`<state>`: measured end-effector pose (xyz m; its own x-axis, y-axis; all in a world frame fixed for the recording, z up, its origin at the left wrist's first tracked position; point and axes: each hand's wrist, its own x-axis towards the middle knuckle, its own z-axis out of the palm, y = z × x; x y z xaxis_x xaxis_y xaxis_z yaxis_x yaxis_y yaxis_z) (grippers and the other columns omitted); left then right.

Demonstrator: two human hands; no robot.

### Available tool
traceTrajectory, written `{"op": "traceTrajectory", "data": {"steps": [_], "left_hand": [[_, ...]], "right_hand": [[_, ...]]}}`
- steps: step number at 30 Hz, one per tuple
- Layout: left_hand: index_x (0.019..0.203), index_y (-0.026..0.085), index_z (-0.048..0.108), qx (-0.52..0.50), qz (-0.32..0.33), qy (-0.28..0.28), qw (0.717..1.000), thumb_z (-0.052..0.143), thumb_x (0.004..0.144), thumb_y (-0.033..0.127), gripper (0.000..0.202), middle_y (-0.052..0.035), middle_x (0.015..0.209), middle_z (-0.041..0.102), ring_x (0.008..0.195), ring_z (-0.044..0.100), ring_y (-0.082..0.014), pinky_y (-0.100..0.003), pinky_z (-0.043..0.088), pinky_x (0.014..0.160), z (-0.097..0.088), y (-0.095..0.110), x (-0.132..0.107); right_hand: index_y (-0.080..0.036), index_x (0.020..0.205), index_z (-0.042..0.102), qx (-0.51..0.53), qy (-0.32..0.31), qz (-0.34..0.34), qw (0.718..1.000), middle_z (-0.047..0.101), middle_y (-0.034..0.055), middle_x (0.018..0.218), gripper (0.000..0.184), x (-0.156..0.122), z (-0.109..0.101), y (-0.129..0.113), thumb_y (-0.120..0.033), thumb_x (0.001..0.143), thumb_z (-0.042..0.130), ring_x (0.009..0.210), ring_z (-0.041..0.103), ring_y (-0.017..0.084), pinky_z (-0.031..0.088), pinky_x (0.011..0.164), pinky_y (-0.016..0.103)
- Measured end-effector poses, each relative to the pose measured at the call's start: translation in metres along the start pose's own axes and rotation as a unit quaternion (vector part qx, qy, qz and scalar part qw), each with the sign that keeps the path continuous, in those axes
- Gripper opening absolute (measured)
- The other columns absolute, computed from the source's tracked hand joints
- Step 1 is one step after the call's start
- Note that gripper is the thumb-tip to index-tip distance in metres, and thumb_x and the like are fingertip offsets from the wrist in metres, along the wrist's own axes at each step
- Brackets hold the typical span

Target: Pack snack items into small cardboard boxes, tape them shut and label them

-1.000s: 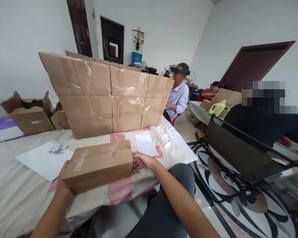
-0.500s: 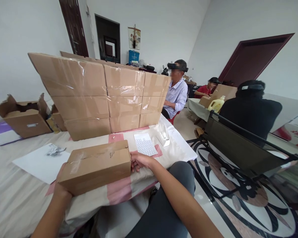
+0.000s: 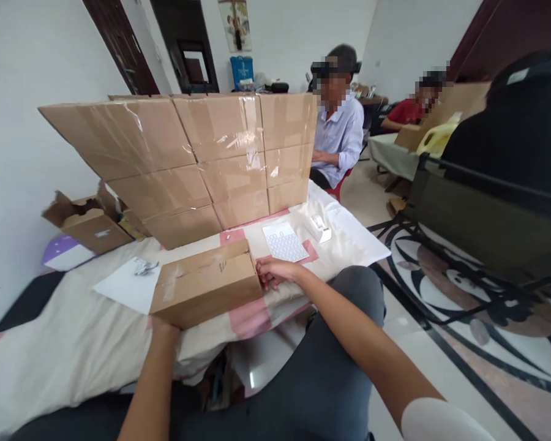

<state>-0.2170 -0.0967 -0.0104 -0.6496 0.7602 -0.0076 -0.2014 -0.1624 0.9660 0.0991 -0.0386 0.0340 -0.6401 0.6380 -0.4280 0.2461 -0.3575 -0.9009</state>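
A long taped cardboard box [image 3: 206, 282] lies on the cloth-covered surface [image 3: 50, 349] in front of me. My left hand [image 3: 161, 323] grips its near left end, mostly hidden under the box. My right hand [image 3: 273, 272] presses against its right end with fingers curled. Just beyond my right hand lies a white sheet of small stickers [image 3: 284, 241], and a white tape dispenser [image 3: 320, 228] sits to its right.
A wall of stacked, wrapped cartons [image 3: 188, 159] stands behind the box. A white paper with small metal parts [image 3: 133, 283] lies at left, an open carton [image 3: 89, 222] beyond it. Three people sit at the right; a dark folding frame [image 3: 482, 226] stands on the patterned floor.
The view has swung and pulled back, so the box and stack sit further right and smaller. Both hands stay on the box ends.
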Motion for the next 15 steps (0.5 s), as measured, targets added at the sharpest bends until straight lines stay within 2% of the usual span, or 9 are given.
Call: {"op": "traceTrajectory", "data": {"steps": [3, 8, 15], "left_hand": [[0.126, 0.016, 0.063, -0.016, 0.009, 0.002, 1.000, 0.063, 0.097, 0.046, 0.042, -0.0106, 0.130, 0.064, 0.115, 0.064, -0.0256, -0.049, 0.055, 0.100, 0.006, 0.007, -0.003], [0.127, 0.016, 0.063, -0.021, 0.041, -0.049, 0.998, 0.063, 0.097, 0.046, 0.042, -0.0104, 0.129, 0.065, 0.113, 0.065, -0.0252, -0.048, 0.056, 0.097, 0.012, 0.015, -0.011], [0.133, 0.017, 0.060, 0.001, 0.092, -0.079, 0.993, 0.061, 0.098, 0.050, 0.048, -0.0118, 0.135, 0.062, 0.119, 0.063, -0.0272, -0.051, 0.054, 0.102, 0.011, 0.010, -0.018]], "right_hand": [[-0.021, 0.087, 0.051, 0.004, -0.015, -0.006, 1.000, 0.060, -0.0025, 0.069, 0.016, 0.000, -0.002, 0.000, -0.032, 0.079, 0.060, 0.058, 0.065, 0.015, 0.041, 0.044, 0.021], [-0.020, 0.084, 0.054, -0.016, -0.010, -0.018, 1.000, 0.058, -0.0021, 0.069, 0.013, -0.003, -0.002, -0.005, -0.031, 0.081, 0.060, 0.059, 0.066, 0.016, 0.043, 0.045, 0.022], [-0.019, 0.086, 0.059, -0.064, -0.005, -0.021, 0.998, 0.062, 0.0007, 0.079, 0.024, -0.012, -0.001, -0.014, -0.042, 0.081, 0.061, 0.064, 0.067, 0.017, 0.043, 0.048, 0.025]]}}
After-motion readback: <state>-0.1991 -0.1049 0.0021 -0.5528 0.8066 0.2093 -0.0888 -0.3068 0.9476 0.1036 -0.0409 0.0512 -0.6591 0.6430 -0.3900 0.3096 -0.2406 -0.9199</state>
